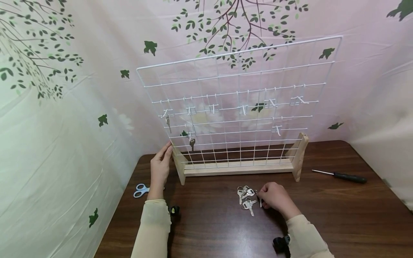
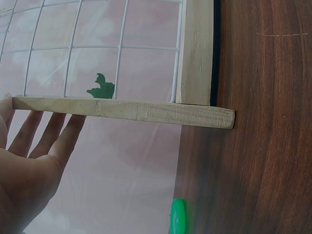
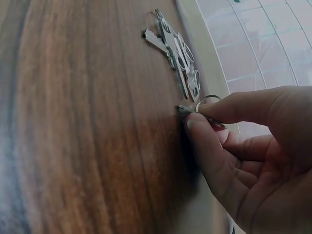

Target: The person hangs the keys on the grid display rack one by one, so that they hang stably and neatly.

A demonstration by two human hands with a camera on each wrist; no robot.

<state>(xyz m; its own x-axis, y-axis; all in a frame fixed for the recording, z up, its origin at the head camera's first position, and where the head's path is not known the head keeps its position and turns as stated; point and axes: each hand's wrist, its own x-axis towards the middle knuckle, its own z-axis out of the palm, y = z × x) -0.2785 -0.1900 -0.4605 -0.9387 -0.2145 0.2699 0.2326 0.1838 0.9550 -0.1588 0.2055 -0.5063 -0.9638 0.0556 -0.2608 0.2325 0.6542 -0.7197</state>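
Note:
A white wire grid rack (image 1: 226, 76) stands on a wooden base with wooden end legs. My left hand (image 1: 160, 168) grips the left wooden leg (image 2: 136, 110) near its top, fingertips against its outer side. Low over the table, my right hand (image 1: 274, 196) pinches a key (image 1: 260, 202) between thumb and index finger. The ring (image 3: 207, 101) of that key shows beside the index finger. Just left of it lies a small pile of silver keys (image 1: 248, 204) with rings. One key (image 1: 168, 123) hangs at the grid's left, and another key (image 1: 192, 144) hangs lower.
White hooks (image 1: 244, 109) sit along the grid. Blue-handled scissors (image 1: 140, 190) lie left, partly hidden by the left arm. A black-handled screwdriver (image 1: 350, 177) lies right on the brown table (image 1: 213, 222). Patterned cloth (image 1: 106, 86) hangs behind. A green round object (image 2: 178, 217) shows near the table edge.

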